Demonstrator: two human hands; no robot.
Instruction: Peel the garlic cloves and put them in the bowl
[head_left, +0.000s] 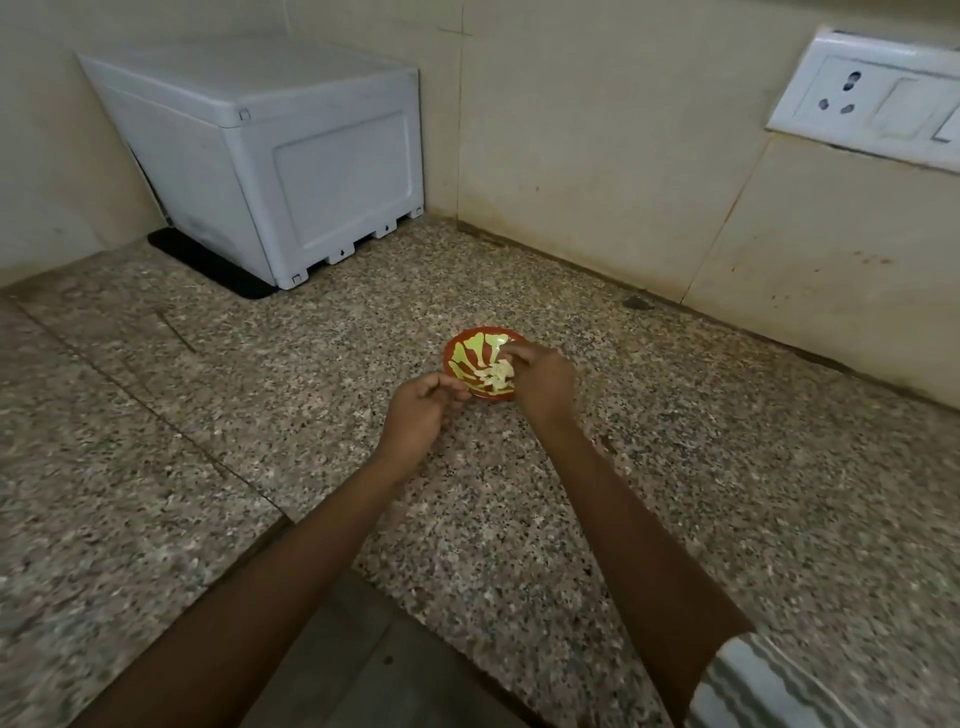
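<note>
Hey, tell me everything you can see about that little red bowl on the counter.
The bowl is small and glossy, red-orange with yellow-green streaks fanning out inside. It sits upright on the speckled stone counter. Pale garlic cloves lie heaped at its near right side. The right hand reaches over its right rim to the cloves; the left hand, fingers curled, is at its near left rim, contact unclear.

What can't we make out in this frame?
Head view only:
- left hand: curled fingers hide whatever it holds, if anything.
- right hand: covers the bowl's right rim; grip on garlic unclear.
- garlic: too small and blurred to count or tell peeled.
- socket: cut off by right edge.
</note>
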